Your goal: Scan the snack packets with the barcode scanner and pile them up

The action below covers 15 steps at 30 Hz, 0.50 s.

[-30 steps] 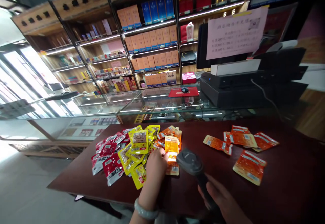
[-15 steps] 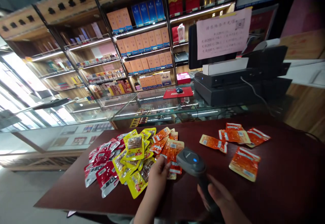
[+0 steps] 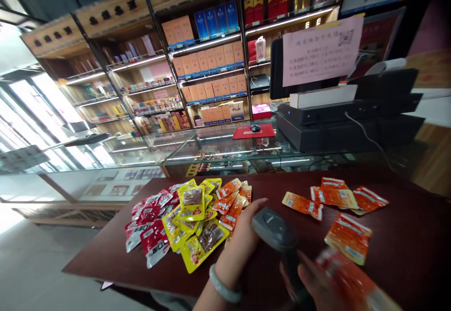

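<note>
My right hand (image 3: 310, 278) grips the handle of a dark grey barcode scanner (image 3: 276, 231), head pointing up and left. My left hand (image 3: 246, 224), with a pale bangle (image 3: 223, 286) on the wrist, is beside the scanner's head. One finger stretches out; the others are partly hidden, and no packet shows in it. A blurred orange snack packet (image 3: 355, 278) is just right of my right hand; whether anything holds it is unclear. Left of my left hand lie orange packets (image 3: 230, 203), yellow packets (image 3: 193, 203) and red packets (image 3: 155, 240).
Several orange packets (image 3: 333, 196) lie on the right of the dark red table (image 3: 116, 264). Behind it are a glass display counter (image 3: 218, 149), a mouse on a red mat (image 3: 243, 132), a monitor with a pink notice (image 3: 320, 55), and stocked shelves (image 3: 207, 62).
My left hand has left the orange pile and moved right, up against the scanner. A blurred orange packet has appeared by my right hand. The view has shifted slightly.
</note>
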Available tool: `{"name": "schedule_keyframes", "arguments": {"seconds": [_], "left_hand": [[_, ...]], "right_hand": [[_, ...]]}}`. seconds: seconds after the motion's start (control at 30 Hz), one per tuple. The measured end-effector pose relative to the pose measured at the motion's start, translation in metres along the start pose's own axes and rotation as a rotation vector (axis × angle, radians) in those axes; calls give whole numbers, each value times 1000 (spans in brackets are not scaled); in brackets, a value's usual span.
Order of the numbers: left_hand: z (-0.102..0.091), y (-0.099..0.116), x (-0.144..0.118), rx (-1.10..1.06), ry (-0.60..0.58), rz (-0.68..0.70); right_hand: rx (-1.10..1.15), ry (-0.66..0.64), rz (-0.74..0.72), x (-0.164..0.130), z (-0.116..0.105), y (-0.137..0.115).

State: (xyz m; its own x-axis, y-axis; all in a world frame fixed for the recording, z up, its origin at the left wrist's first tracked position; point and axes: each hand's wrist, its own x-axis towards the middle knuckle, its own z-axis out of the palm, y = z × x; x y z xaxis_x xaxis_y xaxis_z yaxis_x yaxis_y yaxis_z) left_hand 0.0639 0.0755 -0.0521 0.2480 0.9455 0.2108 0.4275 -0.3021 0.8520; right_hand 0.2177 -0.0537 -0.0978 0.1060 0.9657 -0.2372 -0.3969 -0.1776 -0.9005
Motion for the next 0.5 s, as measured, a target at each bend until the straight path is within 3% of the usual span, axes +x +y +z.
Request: {"name": "schedule_keyframes", "arguments": {"seconds": [0.17, 0.33, 0.5], "left_hand": [[-36, -7, -18, 605, 67, 15], [-41, -11, -45, 630, -20, 33], [-49, -8, -60, 774, 78, -40]], "right_hand": [[21, -137, 48, 2, 5, -8], [-3, -200, 84, 0, 14, -20], [56, -221, 126, -1, 14, -20]]}}
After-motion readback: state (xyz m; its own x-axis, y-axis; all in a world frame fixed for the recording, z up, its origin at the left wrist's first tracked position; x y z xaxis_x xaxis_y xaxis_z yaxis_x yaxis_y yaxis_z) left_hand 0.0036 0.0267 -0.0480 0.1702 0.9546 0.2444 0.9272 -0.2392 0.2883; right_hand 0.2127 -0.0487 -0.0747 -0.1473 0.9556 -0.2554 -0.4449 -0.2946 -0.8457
